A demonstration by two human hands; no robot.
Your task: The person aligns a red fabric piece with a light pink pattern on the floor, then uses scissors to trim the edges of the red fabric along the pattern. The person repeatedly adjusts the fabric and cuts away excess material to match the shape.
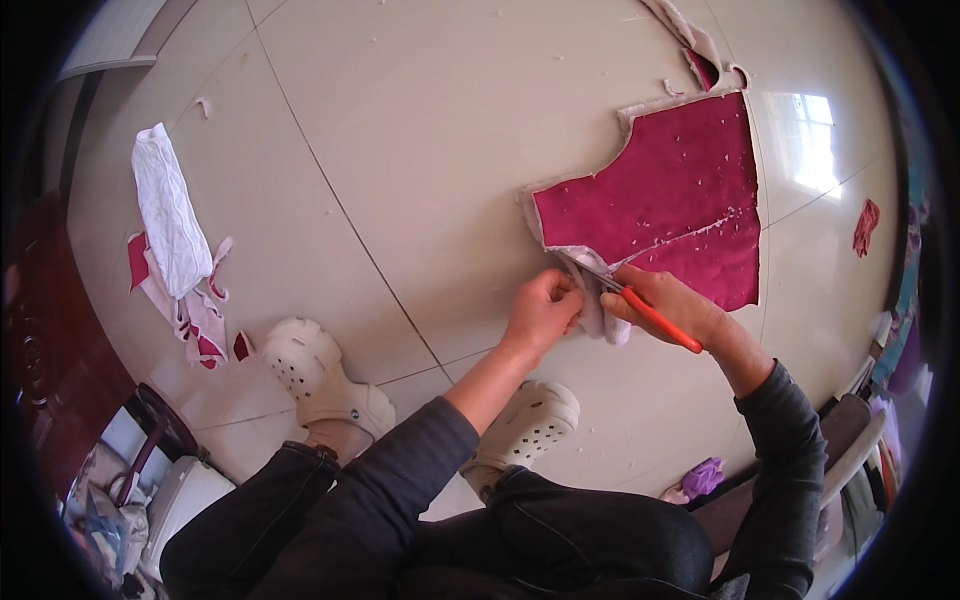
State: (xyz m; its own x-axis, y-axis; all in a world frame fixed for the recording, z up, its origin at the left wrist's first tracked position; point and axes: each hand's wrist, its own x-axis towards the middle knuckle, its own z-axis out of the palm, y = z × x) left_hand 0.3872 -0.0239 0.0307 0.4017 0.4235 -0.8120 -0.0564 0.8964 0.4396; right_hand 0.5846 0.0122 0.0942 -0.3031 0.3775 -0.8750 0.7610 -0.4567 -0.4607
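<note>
Evidently, right of centre in the frame, the right hand [668,296] grips scissors [662,322] at the cloth [670,190]. The left hand [545,305] pinches a strip [591,313], apparently to tension it.

You have open tile floor [420,150] ahead and to the left of your left hand [545,308], up to the white cloth [168,215] and scraps [206,318]. To its right, the scissors [652,313], your right hand [682,298] and the maroon fabric [670,190] block you. Nearer your body, your left shoe [322,385] and right shoe [535,422] narrow the way. Past the fabric's right edge, floor shows until a small red scrap [866,228].
</note>
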